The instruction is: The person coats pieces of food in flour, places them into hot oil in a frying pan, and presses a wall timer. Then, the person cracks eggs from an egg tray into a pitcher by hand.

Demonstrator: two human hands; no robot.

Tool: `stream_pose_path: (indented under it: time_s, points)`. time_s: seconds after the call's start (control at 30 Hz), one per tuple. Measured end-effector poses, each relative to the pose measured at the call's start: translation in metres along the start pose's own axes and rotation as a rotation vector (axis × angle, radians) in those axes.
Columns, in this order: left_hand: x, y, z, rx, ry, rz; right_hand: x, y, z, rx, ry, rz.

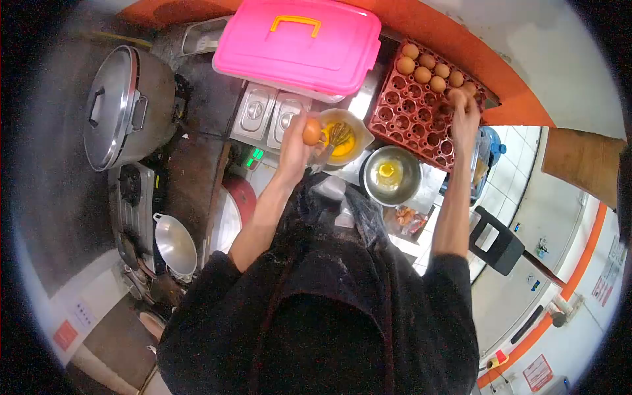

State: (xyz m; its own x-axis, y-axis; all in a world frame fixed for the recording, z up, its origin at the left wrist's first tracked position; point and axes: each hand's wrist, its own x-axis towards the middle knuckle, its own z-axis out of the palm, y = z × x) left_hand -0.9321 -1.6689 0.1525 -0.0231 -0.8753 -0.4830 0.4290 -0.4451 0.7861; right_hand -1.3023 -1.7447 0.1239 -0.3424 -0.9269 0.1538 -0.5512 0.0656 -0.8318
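Note:
My left hand is closed around a brown egg, held up beside a pale bowl of yellow beaten egg. A whisk rests in that bowl. My right hand reaches over the red egg tray, its fingers bent down around an egg near the right side; the fingertips are slightly blurred. Several brown eggs sit in the tray's far rows, and the nearer cups hold none. Between my arms stands a steel bowl with a yolk and egg white inside.
A pink lidded box stands at the back, behind steel lidded containers. Eggshells in a plastic bag lie below the steel bowl. To the left are a large pot, a stove and a wok.

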Motion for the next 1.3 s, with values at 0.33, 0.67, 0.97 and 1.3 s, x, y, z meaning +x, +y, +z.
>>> stream_pose_path:
  time_s: [0.33, 0.67, 0.97, 1.3]
  points:
    - [0.015, -0.043, 0.034, -0.032, -0.045, 0.094, -0.150, -0.149, 0.091, 0.141, -0.130, -0.195]
    - [0.018, -0.030, 0.018, -0.133, -0.017, -0.058, -0.152, -0.153, 0.103, 0.239, -0.327, 0.133]
    - [0.017, 0.006, -0.005, 0.483, -0.346, 0.242, -0.136, -0.113, 0.097, 0.787, -0.559, 0.426]
    - [0.026, 0.016, -0.012, 0.777, -0.470, 0.213, -0.120, -0.107, 0.090, 0.392, -0.836, 0.175]
